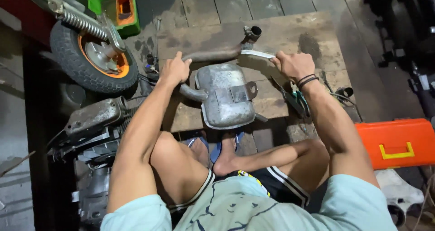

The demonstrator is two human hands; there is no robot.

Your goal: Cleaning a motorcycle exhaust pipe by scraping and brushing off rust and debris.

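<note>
A grey metal muffler point(224, 95) with a curved rusty pipe point(217, 54) lies on a wooden board point(317, 36) in front of me. My left hand point(174, 70) grips the left end of the pipe. My right hand point(293, 65) holds a thin whitish strip point(257, 53) pressed against the pipe near its upturned end point(252, 33). Black bands circle my right wrist. My foot point(225, 156) in a blue sandal rests just below the muffler.
A small wheel point(90, 61) with an orange rim and a spring stands at upper left beside a green box point(115, 6). An engine block point(93, 122) lies at left. Green-handled pliers point(297, 102) lie by my right forearm. An orange toolbox point(398, 142) sits at right.
</note>
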